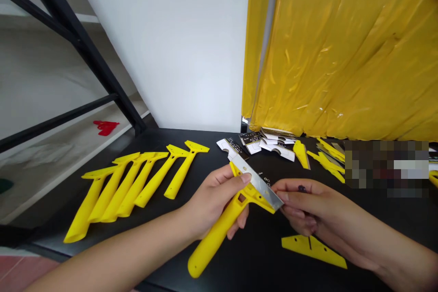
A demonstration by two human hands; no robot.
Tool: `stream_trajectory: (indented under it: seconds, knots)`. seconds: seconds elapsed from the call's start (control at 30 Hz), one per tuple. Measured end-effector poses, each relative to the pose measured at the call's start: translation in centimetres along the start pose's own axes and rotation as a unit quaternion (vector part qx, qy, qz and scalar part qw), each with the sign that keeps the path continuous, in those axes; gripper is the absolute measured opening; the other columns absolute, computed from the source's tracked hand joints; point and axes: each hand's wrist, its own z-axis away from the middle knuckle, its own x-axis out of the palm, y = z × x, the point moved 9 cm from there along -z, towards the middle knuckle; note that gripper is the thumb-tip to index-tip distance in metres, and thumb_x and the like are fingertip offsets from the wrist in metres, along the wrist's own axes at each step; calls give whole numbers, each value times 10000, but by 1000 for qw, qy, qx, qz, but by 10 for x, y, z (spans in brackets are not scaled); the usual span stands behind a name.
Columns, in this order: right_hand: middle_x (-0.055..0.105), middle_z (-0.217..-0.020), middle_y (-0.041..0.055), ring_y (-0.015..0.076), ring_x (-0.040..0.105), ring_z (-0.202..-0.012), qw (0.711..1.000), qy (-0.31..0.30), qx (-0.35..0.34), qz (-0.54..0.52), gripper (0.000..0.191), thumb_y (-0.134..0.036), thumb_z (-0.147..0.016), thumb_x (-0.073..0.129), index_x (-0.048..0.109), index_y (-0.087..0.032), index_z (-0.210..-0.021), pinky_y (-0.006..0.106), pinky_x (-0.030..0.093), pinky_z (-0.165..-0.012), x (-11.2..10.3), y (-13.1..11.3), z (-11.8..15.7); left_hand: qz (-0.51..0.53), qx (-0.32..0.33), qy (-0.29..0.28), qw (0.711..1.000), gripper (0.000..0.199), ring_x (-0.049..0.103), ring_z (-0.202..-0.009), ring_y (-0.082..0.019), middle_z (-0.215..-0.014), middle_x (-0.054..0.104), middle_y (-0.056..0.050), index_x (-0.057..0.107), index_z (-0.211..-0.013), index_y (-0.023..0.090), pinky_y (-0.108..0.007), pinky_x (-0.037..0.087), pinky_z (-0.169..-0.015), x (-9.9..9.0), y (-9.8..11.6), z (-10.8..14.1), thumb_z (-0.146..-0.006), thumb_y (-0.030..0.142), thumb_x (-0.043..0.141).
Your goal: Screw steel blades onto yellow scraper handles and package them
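The left hand closes firmly on the head of a yellow scraper above the worktop, thumb flat on its metal blade, while the right hand pinches the blade's end; a yellow plate lies towards the front edge, printed cards near the back edge, yellow handles in a row towards the left edge

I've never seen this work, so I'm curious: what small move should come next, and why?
Perhaps settle the metal blade squarely on the head of the yellow tool with the right hand: its fingertips are at the blade's end, and the left hand presses the blade with its thumb.
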Motion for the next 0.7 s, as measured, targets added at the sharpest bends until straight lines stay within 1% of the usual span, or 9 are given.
stream_trajectory:
  seconds: [0.1,0.17,0.3,0.53,0.7]
  knots:
    - [418,-690,-50,82,214,-594,999,-19,-4,-29,257,-409,-921,822,765,-181,-1026,254,159,-538,2,1,0,-9,-2,6,1000,286,527,-355,-113,-566,663,10,604,-1024,205,-161,444,-312,-2,0,0,-1025,488,647]
    - [419,-691,-46,85,232,-597,999,-34,-4,-39,261,-397,-933,802,767,-175,-1066,255,170,-541,6,2,1,-12,-4,6,1000,273,538,-367,-110,-593,670,12,618,-1038,200,-162,455,-318,-2,-1,0,-1027,471,650]
    - [408,-695,-43,92,240,-599,997,-59,-10,-38,272,-410,-942,783,753,-171,-1069,261,175,-541,13,0,1,-9,8,13,1000,261,520,-343,-98,-588,656,31,631,-1041,194,-155,441,-308,-1,1,1,-1029,454,651]
    - [407,-691,-50,90,221,-600,997,-68,-14,-26,245,-395,-954,783,748,-187,-1078,262,168,-550,12,3,0,-11,9,40,999,246,520,-325,-93,-612,666,41,616,-999,197,-162,439,-301,-3,4,0,-1015,436,673]
    - [428,-715,-40,95,241,-596,997,-74,-23,-21,257,-440,-1005,701,729,-188,-1046,274,171,-550,13,1,-4,-20,-10,29,999,275,523,-339,-107,-574,652,25,624,-1016,195,-165,442,-308,-5,-1,0,-1019,468,655]
